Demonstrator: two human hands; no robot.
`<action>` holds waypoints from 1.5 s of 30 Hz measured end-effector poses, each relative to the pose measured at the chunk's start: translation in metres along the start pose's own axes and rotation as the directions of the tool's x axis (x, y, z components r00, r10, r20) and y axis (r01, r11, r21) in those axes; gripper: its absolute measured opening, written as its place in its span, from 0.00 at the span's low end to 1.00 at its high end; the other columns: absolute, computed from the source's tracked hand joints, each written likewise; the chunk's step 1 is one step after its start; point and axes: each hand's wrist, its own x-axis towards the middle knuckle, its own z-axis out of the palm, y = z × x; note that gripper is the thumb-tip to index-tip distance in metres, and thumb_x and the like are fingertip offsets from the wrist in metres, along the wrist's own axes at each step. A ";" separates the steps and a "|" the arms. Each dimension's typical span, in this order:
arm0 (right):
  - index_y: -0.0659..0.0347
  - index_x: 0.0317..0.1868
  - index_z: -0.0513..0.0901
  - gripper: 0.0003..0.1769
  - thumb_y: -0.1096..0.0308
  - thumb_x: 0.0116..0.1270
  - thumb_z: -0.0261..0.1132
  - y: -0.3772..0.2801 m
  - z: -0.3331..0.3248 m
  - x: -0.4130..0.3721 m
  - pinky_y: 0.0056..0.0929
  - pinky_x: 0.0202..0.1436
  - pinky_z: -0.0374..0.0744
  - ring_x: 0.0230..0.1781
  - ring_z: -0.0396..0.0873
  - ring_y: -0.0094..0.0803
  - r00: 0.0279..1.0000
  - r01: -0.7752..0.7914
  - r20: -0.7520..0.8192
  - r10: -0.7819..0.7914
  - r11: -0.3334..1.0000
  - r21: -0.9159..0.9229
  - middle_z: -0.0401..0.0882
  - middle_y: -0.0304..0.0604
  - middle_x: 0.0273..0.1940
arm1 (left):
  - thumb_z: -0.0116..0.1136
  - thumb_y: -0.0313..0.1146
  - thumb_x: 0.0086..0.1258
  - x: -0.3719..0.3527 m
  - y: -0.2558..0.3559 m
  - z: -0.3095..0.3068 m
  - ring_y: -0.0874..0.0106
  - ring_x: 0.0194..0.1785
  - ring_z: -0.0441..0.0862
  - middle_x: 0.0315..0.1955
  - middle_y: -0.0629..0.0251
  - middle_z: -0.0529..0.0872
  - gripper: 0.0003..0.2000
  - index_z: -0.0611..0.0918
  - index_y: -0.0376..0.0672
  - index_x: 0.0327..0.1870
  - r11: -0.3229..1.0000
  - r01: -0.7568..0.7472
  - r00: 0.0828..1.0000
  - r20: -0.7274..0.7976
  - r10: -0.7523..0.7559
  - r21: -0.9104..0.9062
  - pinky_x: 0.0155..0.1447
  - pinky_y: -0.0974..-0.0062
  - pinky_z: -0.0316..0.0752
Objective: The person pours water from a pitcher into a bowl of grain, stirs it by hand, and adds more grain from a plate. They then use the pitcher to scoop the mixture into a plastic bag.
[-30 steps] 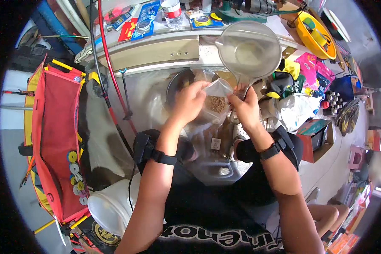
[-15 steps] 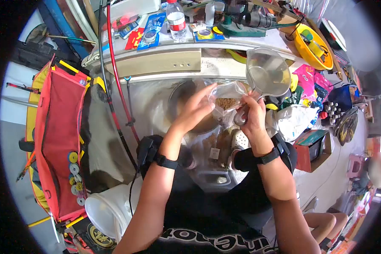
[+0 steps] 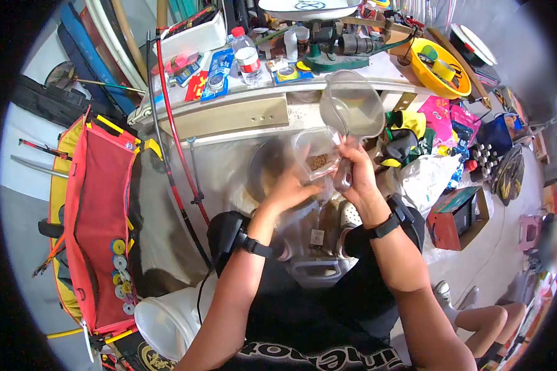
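My right hand (image 3: 360, 172) is closed around the handle of a clear plastic scoop (image 3: 353, 108), its cup pointing away from me. The same fingers also pinch the rim of a clear plastic bag (image 3: 310, 141). Brown granules (image 3: 317, 162) lie inside the bag, whose mouth gapes toward me. My left hand (image 3: 291, 190) grips the bag lower on its left side, fingers curled about it. Behind that hand, a round basin (image 3: 261, 164) stands on the floor, partly hidden and blurred.
A cluttered workbench (image 3: 229, 99) runs along the far side, with a yellow basin (image 3: 439, 68) at its right. Red and black rods (image 3: 170, 117) lean on it. Left are a red bag (image 3: 99, 216) and a white bucket (image 3: 167, 321). A person's legs (image 3: 492, 321) show right.
My left hand has moved lower along the bag and now grips its side. The bag's mouth has opened wider. The scoop has shifted left in view as my head turned.
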 end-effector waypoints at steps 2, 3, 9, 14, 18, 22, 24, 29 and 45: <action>0.59 0.43 0.73 0.10 0.76 0.60 0.58 0.001 -0.003 -0.002 0.25 0.32 0.78 0.29 0.75 0.25 1.000 -0.003 0.025 0.003 1.000 -0.006 0.75 0.37 0.35 | 0.74 0.32 0.49 -0.002 0.011 0.005 0.67 0.71 0.56 0.68 0.57 0.61 0.51 0.51 0.39 0.72 0.991 -0.045 0.997 -0.054 0.052 0.127 0.72 0.70 0.54; 0.60 0.45 0.73 0.12 0.75 0.60 0.58 0.000 -0.003 -0.004 0.26 0.33 0.79 0.31 0.76 0.27 0.997 -0.033 0.073 0.030 0.999 0.037 0.76 0.38 0.36 | 0.75 0.32 0.47 -0.002 0.018 0.006 0.67 0.71 0.56 0.68 0.57 0.61 0.52 0.51 0.39 0.72 1.000 -0.004 0.996 -0.085 0.006 0.028 0.72 0.69 0.54; 0.62 0.51 0.72 0.18 0.75 0.58 0.58 -0.007 -0.001 -0.011 0.29 0.37 0.78 0.32 0.75 0.30 0.948 -0.120 0.309 0.072 0.983 0.140 0.76 0.41 0.38 | 0.76 0.35 0.44 -0.012 0.030 0.010 0.66 0.67 0.62 0.63 0.57 0.66 0.49 0.58 0.39 0.69 0.999 -0.032 0.992 -0.124 0.027 -0.041 0.69 0.68 0.59; 0.59 0.46 0.70 0.14 0.75 0.59 0.60 -0.015 0.006 -0.019 0.24 0.31 0.75 0.27 0.72 0.26 0.929 -0.164 0.362 0.075 0.961 0.222 0.73 0.39 0.32 | 0.75 0.32 0.46 -0.024 0.019 0.018 0.68 0.63 0.67 0.58 0.62 0.72 0.44 0.62 0.39 0.67 0.857 0.155 0.988 0.096 -0.123 -0.491 0.66 0.70 0.63; 0.64 0.52 0.72 0.20 0.74 0.57 0.60 -0.020 0.006 -0.022 0.24 0.31 0.74 0.28 0.69 0.26 0.842 -0.286 0.535 0.064 0.894 0.343 0.70 0.38 0.32 | 0.74 0.30 0.49 -0.031 0.019 0.026 0.68 0.61 0.69 0.59 0.65 0.72 0.41 0.63 0.43 0.66 0.567 0.304 0.952 0.273 -0.141 -0.766 0.65 0.67 0.64; 0.64 0.52 0.73 0.20 0.74 0.57 0.60 -0.028 0.007 -0.029 0.24 0.31 0.74 0.27 0.68 0.27 0.820 -0.375 0.569 0.064 0.811 0.449 0.70 0.38 0.30 | 0.73 0.29 0.49 -0.037 0.001 0.028 0.64 0.62 0.69 0.61 0.64 0.71 0.41 0.63 0.44 0.67 0.486 0.397 0.902 0.430 -0.047 -0.779 0.69 0.58 0.60; 0.64 0.53 0.73 0.20 0.73 0.58 0.59 -0.028 0.006 -0.031 0.25 0.31 0.75 0.27 0.69 0.28 0.804 -0.408 0.592 0.060 0.779 0.476 0.71 0.39 0.30 | 0.73 0.28 0.48 -0.042 0.011 0.034 0.63 0.63 0.69 0.59 0.63 0.73 0.40 0.65 0.41 0.65 0.449 0.361 0.923 0.383 -0.043 -0.817 0.71 0.56 0.55; 0.61 0.54 0.73 0.19 0.72 0.60 0.58 -0.034 0.011 -0.038 0.26 0.32 0.74 0.29 0.69 0.29 0.789 -0.398 0.612 0.058 0.807 0.436 0.70 0.39 0.32 | 0.68 0.23 0.49 -0.047 0.023 0.034 0.61 0.64 0.68 0.59 0.60 0.73 0.37 0.66 0.40 0.64 0.298 0.458 0.887 0.452 -0.092 -0.838 0.71 0.53 0.54; 0.66 0.52 0.67 0.19 0.72 0.62 0.60 -0.054 0.022 -0.040 0.27 0.32 0.84 0.38 0.82 0.37 0.886 0.027 0.451 0.106 0.960 -0.280 0.78 0.48 0.44 | 0.64 0.43 0.59 -0.043 0.060 0.007 0.62 0.63 0.71 0.62 0.60 0.71 0.36 0.62 0.46 0.68 0.389 0.221 0.974 0.226 -0.031 -0.895 0.57 0.58 0.75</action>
